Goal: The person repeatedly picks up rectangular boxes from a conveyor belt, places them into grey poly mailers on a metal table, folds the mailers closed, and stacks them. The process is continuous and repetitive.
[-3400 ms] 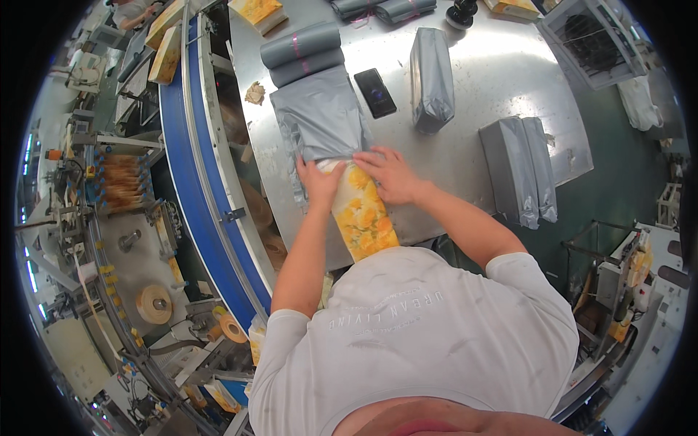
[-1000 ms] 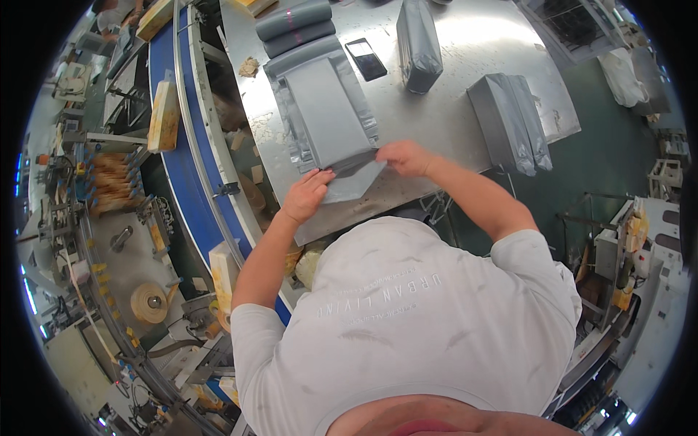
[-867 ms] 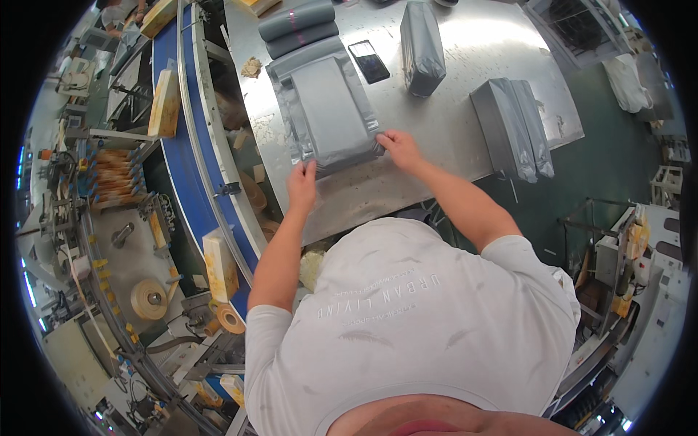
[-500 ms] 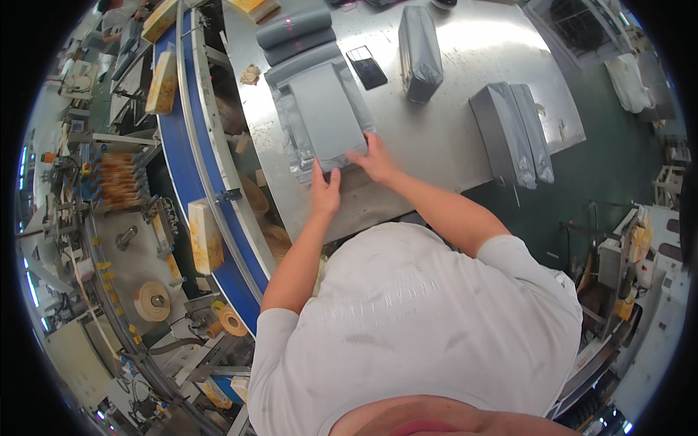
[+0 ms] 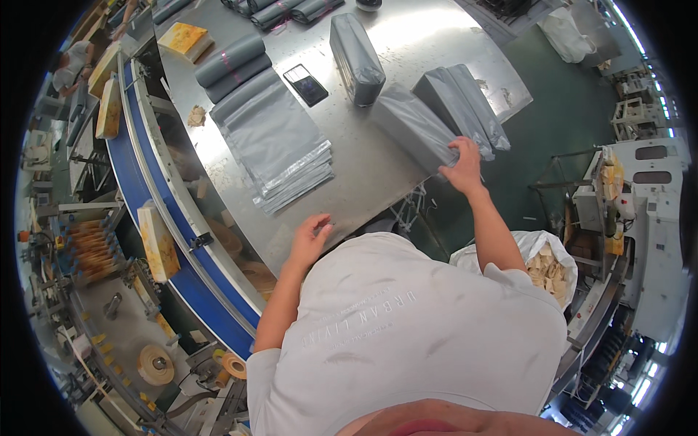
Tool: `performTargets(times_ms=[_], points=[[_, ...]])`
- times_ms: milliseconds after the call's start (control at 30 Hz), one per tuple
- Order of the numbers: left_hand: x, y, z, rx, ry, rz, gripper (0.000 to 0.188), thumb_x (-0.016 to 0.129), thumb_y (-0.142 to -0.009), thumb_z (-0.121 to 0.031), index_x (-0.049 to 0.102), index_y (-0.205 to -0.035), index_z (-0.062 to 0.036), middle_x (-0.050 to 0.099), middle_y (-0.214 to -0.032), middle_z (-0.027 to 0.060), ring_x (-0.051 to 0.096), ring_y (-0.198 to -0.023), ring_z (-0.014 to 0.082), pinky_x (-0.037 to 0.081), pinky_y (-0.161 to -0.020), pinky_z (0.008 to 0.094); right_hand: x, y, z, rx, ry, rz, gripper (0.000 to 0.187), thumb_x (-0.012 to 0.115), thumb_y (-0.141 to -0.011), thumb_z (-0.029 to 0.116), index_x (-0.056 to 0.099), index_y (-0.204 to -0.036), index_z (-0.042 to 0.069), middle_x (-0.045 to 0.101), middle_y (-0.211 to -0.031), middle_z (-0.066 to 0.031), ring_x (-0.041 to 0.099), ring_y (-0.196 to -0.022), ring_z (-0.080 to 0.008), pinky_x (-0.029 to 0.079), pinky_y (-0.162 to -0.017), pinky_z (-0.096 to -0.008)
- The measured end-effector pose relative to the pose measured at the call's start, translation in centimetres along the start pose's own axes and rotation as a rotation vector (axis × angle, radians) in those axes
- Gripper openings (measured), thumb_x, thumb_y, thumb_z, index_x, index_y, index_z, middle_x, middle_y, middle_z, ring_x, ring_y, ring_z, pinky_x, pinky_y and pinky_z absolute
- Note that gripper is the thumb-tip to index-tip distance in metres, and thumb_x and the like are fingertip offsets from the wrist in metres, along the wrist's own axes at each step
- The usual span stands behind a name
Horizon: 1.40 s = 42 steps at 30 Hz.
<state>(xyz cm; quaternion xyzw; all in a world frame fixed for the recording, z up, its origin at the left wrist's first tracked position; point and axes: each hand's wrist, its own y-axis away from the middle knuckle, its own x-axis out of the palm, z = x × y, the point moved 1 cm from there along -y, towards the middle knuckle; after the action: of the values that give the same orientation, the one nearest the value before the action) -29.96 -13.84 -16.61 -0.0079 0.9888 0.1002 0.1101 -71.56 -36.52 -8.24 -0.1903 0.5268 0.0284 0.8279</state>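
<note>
At the table's right front edge my right hand (image 5: 464,166) grips the near end of a grey plastic-wrapped pack (image 5: 411,125), thumb and fingers closed on it. That pack lies tilted next to two similar grey packs (image 5: 458,102), while another grey pack (image 5: 356,58) stands farther back. My left hand (image 5: 311,236) hovers by the front edge, holding nothing, thumb and fingers apart and slightly curled. Nearest to it is a fanned stack of flat grey plastic bags (image 5: 276,138). Behind the stack lie grey rolled bundles (image 5: 233,65), apparently of the same plastic.
A phone (image 5: 306,85) lies on the metal table (image 5: 363,163). Left of the table runs a blue conveyor belt (image 5: 174,236) carrying yellow-and-white packs (image 5: 156,240). A white sack of scraps (image 5: 552,272) stands to my right. A person (image 5: 73,69) is at far left.
Both hands were on a grey pack on the bag stack. Now my right hand has a pack beside the others on the right, and my left hand is off the stack. The view has shifted.
</note>
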Motion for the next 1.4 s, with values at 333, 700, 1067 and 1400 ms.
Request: performTargets(times_ms=[333, 700, 1067, 1400], points=[[-4.8, 7.0, 4.7, -0.045, -0.285, -0.213, 0.029, 0.066, -0.101, -0.021, 0.072, -0.123, -0.0027, 0.072, -0.117, 0.0182, 0.068, -0.111, 0.0378, 0.055, -0.096, 0.0429, 5.9, 1.7, 5.9, -0.193, 0.208, -0.079, 0.045, 0.073, -0.079, 0.005, 0.062, -0.122, 0.005, 0.061, -0.132, -0.0169, 0.053, -0.128, -0.0402, 0.042, -0.106, -0.0550], [-20.3, 39.2, 20.0, -1.313, -0.760, -0.992, 0.093, 0.078, -0.083, -0.013, 0.032, -0.164, -0.0099, 0.029, -0.172, 0.0152, 0.029, -0.157, 0.0396, 0.036, -0.125, 0.0473, 17.2, 8.9, 18.3, -0.394, 0.009, 0.484, 0.056, 0.075, -0.080, 0.013, 0.061, -0.134, 0.007, 0.048, -0.146, -0.0238, 0.042, -0.135, -0.0459, 0.036, -0.116, -0.0565], [-32.0, 30.4, 20.8, -0.979, -0.996, -0.811, 0.060, 0.090, -0.073, -0.026, 0.061, -0.123, -0.0118, 0.057, -0.129, 0.0136, 0.057, -0.125, 0.0382, 0.047, -0.104, 0.0536, 14.6, 6.4, 16.8, -0.378, -0.034, 0.749, 0.033, 0.077, -0.084, 0.014, 0.070, -0.115, 0.007, 0.067, -0.125, -0.0158, 0.063, -0.121, -0.0366, 0.050, -0.106, -0.0454], [-34.7, 18.9, 5.8, -0.226, -0.165, -1.097, 0.043, 0.084, -0.085, -0.013, 0.059, -0.118, -0.0025, 0.070, -0.105, 0.0121, 0.068, -0.092, 0.0207, 0.057, -0.082, 0.0362, 12.1, 8.1, 22.5, -0.210, -0.428, 0.666, 0.041, 0.075, -0.093, 0.017, 0.064, -0.130, 0.007, 0.068, -0.126, -0.0140, 0.065, -0.118, -0.0348, 0.053, -0.099, -0.0428]])
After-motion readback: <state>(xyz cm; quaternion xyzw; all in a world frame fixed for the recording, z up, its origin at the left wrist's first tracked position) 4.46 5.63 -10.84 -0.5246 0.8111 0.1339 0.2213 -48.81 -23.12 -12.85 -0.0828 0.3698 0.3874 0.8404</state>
